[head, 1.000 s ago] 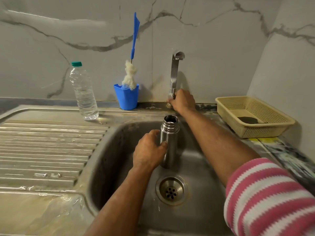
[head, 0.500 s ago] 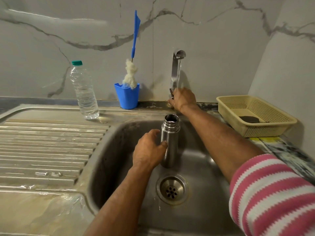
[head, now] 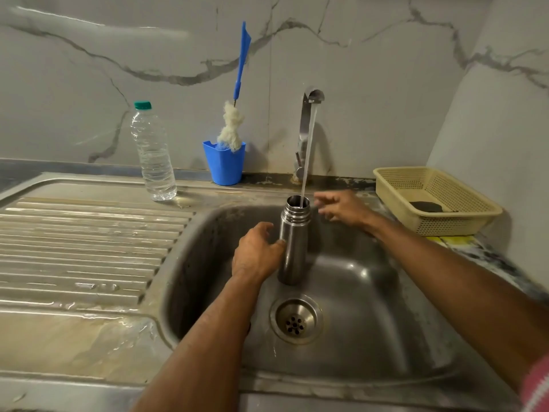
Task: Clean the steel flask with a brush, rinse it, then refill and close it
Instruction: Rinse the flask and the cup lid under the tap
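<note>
Now, the scene by size:
Wall: grey veined marble is running behind everything I am facing.
Sink (head: 184, 263): a steel basin with a ribbed draining board on my left is taking up most of the view; the round drain (head: 296, 319) is sitting in the basin floor, just in front of the flask.
Basket (head: 475, 209): a cream plastic one is resting on the table at my right, with something dark and flat lying inside.
Tap (head: 306, 123): it is running, and the thin stream is falling straight into the flask's open mouth.
Water bottle (head: 153, 153): clear, green-capped, it is standing upright at the back of the draining board.
Blue cup (head: 224, 165): it is standing against the wall between bottle and tap, holding the brush (head: 233, 126) upright, white fluffy head low, blue handle pointing up.
Steel flask (head: 292, 245): uncapped and upright, it is standing in the basin under the tap.
Left hand (head: 257, 254): my grip is curling round the flask's middle, thumb on its near side.
Right hand (head: 344, 208): it is hovering just right of the flask's neck, fingers spread and blurred, gripping nothing.
</note>
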